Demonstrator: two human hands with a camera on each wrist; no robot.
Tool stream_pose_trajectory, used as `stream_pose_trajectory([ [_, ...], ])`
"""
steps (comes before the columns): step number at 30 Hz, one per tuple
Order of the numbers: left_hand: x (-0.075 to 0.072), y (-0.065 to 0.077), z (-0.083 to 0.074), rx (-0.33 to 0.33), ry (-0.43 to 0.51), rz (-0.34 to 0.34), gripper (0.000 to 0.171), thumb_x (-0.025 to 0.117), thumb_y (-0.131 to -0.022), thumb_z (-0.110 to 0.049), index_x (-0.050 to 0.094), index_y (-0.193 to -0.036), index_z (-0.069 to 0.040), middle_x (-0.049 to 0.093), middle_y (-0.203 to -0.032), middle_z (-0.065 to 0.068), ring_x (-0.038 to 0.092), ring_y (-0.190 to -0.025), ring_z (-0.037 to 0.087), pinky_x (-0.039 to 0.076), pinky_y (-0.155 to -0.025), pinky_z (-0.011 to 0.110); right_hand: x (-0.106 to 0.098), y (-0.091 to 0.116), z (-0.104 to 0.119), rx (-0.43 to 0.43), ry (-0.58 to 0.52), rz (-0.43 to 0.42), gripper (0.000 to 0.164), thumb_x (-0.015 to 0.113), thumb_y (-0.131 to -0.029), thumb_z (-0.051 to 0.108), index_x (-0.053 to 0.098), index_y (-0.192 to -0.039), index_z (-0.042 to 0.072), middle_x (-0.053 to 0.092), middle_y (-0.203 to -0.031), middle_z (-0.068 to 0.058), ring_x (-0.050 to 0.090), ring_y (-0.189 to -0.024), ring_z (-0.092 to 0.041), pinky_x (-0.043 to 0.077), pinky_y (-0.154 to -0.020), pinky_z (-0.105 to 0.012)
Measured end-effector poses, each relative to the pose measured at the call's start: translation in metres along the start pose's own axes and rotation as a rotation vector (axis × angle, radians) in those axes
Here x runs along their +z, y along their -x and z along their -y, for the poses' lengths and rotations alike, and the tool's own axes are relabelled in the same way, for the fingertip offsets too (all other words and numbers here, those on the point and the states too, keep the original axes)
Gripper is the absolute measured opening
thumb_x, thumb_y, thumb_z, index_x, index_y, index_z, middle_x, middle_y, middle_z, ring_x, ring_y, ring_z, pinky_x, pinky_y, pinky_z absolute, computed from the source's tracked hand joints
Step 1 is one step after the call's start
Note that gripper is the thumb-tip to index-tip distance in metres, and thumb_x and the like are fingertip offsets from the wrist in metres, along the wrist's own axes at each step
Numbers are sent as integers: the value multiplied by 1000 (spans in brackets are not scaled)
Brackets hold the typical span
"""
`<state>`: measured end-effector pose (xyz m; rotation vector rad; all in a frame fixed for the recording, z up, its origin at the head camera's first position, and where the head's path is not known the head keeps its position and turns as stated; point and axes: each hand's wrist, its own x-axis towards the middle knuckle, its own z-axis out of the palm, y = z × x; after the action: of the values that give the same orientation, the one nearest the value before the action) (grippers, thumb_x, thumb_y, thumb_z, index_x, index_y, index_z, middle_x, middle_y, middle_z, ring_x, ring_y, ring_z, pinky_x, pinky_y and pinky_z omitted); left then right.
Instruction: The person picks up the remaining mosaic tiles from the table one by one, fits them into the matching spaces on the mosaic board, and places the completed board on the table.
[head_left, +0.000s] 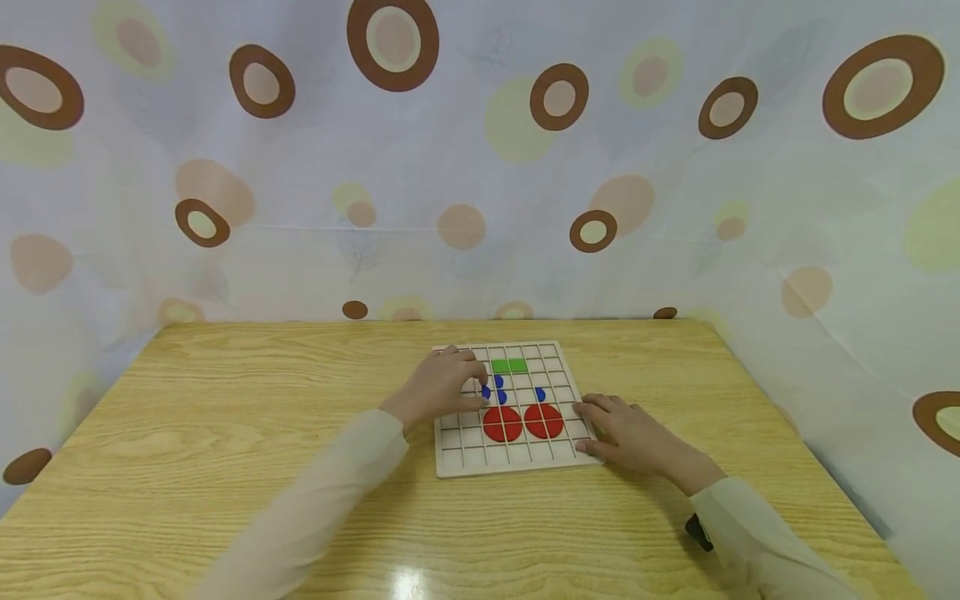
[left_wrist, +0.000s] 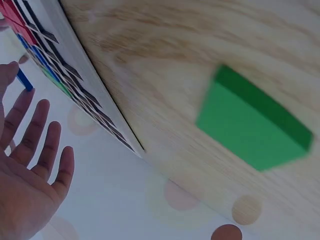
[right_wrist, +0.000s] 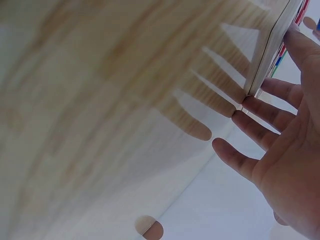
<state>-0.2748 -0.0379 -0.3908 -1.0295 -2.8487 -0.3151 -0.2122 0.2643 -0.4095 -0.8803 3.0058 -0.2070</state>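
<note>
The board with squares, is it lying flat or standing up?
Flat: in the head view, the board lies face-up on the table.

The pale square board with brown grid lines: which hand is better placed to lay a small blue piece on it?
Probably the left hand: it pinches a small blue piece over the pale board. The right hand touches the board's right edge and holds no piece.

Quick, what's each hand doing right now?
Left hand: closed, pinching a blue piece.
Right hand: open, touching the right edge of the grid board.
</note>
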Motion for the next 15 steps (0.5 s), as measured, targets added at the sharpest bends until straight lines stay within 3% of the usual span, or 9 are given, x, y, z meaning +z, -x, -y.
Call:
stream_pose_trajectory([
  [8,2,-20,-17,-2,11,20,29,64,-82,-41,66,-102,-21,61,-109,-4,52,-101,19,41,-93,43,0,-1,-1,-7,-5,7,58,51,-89,45,45,-132,7,46,-133,-16,44,-122,-35,40,-89,-57],
  [15,3,-34,-31,-21,11,25,27,64,-83,-38,65,-104,-22,61,-111,-2,51,-108,22,35,-101,50,-2,-1,0,-2,-6,16,58,53,-89,44,45,-132,7,46,-133,-16,44,-122,-35,40,-89,-57],
])
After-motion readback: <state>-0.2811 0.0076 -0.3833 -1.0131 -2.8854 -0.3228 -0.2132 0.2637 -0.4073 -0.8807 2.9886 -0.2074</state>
